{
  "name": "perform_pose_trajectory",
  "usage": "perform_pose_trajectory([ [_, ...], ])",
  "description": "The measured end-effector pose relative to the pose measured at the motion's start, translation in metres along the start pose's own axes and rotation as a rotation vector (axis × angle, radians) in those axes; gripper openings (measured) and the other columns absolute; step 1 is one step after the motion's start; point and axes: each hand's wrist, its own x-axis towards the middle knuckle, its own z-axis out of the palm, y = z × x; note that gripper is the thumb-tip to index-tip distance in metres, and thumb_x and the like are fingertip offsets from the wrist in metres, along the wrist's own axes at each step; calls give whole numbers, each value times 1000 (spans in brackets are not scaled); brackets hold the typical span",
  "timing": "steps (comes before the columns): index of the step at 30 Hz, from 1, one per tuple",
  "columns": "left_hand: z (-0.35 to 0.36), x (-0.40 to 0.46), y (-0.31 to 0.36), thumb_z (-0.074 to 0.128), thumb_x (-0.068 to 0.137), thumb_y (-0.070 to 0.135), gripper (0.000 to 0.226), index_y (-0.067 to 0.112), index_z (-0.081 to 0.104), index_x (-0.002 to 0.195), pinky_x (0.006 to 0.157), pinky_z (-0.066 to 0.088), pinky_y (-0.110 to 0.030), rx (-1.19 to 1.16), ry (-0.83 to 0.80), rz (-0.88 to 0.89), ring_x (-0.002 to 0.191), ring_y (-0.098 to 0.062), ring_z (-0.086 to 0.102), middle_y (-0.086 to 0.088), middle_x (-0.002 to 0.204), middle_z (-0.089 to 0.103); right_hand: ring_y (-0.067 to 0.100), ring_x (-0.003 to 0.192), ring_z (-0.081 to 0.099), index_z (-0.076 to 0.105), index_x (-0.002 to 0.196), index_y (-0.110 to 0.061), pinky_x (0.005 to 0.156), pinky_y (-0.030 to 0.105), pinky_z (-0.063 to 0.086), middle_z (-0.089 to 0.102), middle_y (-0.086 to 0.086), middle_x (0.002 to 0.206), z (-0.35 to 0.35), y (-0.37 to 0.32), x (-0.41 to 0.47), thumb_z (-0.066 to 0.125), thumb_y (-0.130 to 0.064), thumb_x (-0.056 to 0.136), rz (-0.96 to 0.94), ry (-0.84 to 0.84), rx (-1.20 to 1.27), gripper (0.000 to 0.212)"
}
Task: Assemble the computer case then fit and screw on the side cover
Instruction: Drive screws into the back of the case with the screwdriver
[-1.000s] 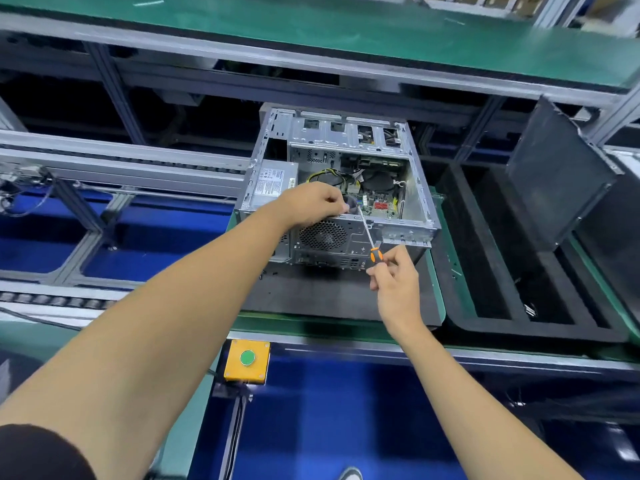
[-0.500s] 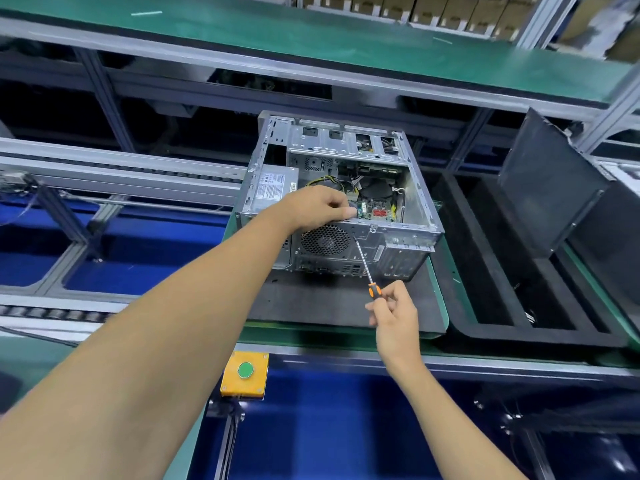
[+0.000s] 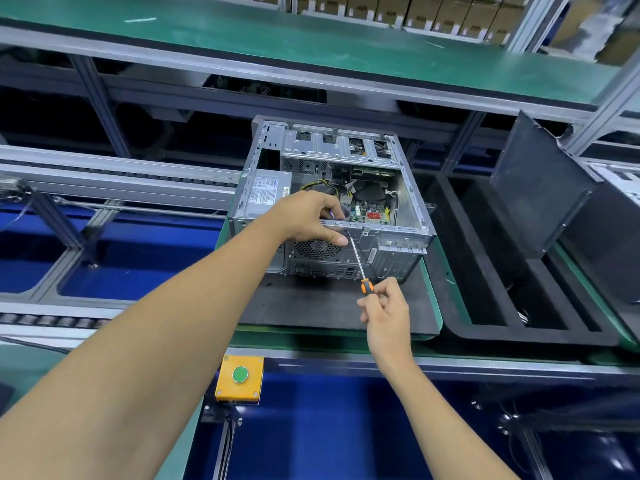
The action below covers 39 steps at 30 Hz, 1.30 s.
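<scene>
The computer case [image 3: 332,202] lies on its side with the open face up, resting on a dark foam pad [image 3: 311,303] on the green-edged conveyor pallet [image 3: 437,296]. Inside it sit a grey power supply [image 3: 265,192] at the left, a bundle of yellow and black cables [image 3: 320,185] in the middle, and a green motherboard [image 3: 367,211] with a red part toward the right; drive bays fill the far end. The left hand [image 3: 308,220] curls over the near top rim of the case, fingers hooked inside and thumb pressed against the rear panel just above the fan grille [image 3: 317,249]. The right hand [image 3: 386,306] pinches the orange-and-black handle of a screwdriver [image 3: 358,263], whose tip meets the rear rim right beside the left thumb. To the right, a black foam tray [image 3: 460,313] holds 2 long compartments; something pale lies in the near end of 1, too dim to identify. A dark side cover [image 3: 540,185] leans upright at the tray's far right. A yellow box with a green button [image 3: 239,377] hangs below the conveyor edge.
</scene>
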Motion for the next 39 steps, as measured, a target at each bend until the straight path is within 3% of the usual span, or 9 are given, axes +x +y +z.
perform_pose_trajectory([
  [4,2,0,1,83,65,66,50,37,69,102,72,42,-22,-16,23,-18,88,10,57,41,86,57,13,53,45,40,81,-12,51,24,39,55,-3,54,1,0,0,47,5,93,2,-11,-13,22],
  [9,3,1,-1,83,64,69,50,38,69,100,74,45,-19,-26,25,-27,86,17,55,52,76,53,11,53,47,41,80,-17,51,22,39,59,11,62,2,-1,0,46,0,92,-1,-5,-23,21],
  [15,3,2,-3,82,63,70,50,38,69,100,80,48,-25,-32,25,-28,90,17,57,42,86,60,13,54,48,40,80,-18,52,24,39,63,8,64,4,-2,0,47,-1,93,17,-3,-35,23],
  [20,3,0,-3,81,64,71,49,40,68,99,80,47,-25,-12,20,-5,92,14,58,54,78,53,12,54,48,40,80,-15,52,22,39,62,6,62,5,-7,-3,47,0,94,38,2,-43,22],
  [23,2,-1,-2,80,66,70,48,40,68,101,84,48,-28,3,25,11,104,4,62,49,86,54,11,52,45,37,79,-13,50,19,39,56,-1,57,10,-14,-7,47,-1,93,54,14,-53,21],
  [27,1,-2,-2,79,70,68,48,40,68,107,95,52,-36,-1,8,21,113,-1,62,27,112,68,13,52,44,34,77,-14,51,25,38,52,9,65,20,-27,-14,53,-3,92,131,34,-29,27],
  [30,0,-3,-3,80,71,65,47,39,68,108,98,52,-40,-16,-5,26,114,-2,62,22,116,69,13,50,45,45,77,-11,54,27,32,60,2,56,26,-38,-18,55,-6,91,255,64,23,19],
  [35,-1,-4,-3,81,73,62,44,38,69,107,100,51,-40,-51,-21,35,111,1,63,47,97,56,19,34,39,61,76,-8,37,19,27,70,3,63,28,-59,-21,55,-9,93,442,107,174,18],
  [39,-2,-2,-7,82,74,57,41,36,70,108,102,50,-41,-98,-48,56,109,3,63,58,87,52,17,33,40,69,74,-9,36,17,22,59,-2,59,32,-71,-18,57,-7,88,575,123,213,18],
])
